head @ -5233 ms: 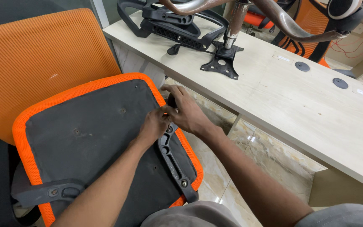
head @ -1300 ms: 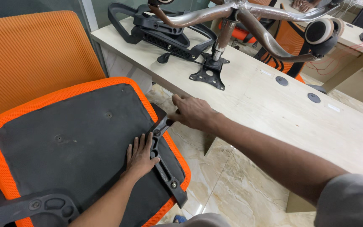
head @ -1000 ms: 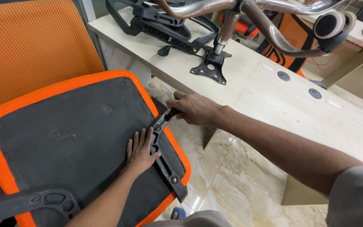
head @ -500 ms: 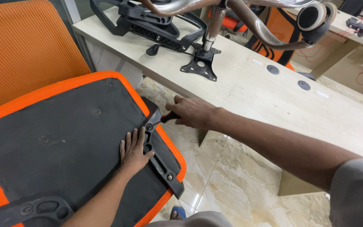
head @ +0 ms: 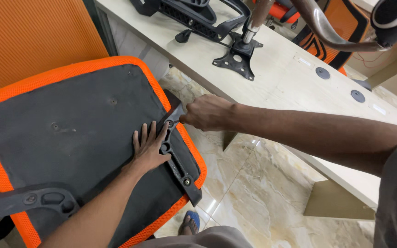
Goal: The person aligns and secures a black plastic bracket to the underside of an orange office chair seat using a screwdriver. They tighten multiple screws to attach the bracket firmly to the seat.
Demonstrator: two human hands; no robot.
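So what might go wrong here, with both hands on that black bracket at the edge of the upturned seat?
The left hand lies flat beside the black bracket, so its fingers could get pinched if the part shifts. The right hand grips the bracket's upper end right at the seat edge; a slip might send it toward the table. A sandalled foot sits below, where anything dropped could land.

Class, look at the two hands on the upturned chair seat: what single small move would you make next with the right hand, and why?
Probably press the bracket's upper end down flush onto the seat. The right hand grips the top of the black armrest bracket, which looks slightly raised at the edge of the orange-rimmed seat, while the left hand lies flat, pinning the bracket's middle. One screw shows at its lower end.
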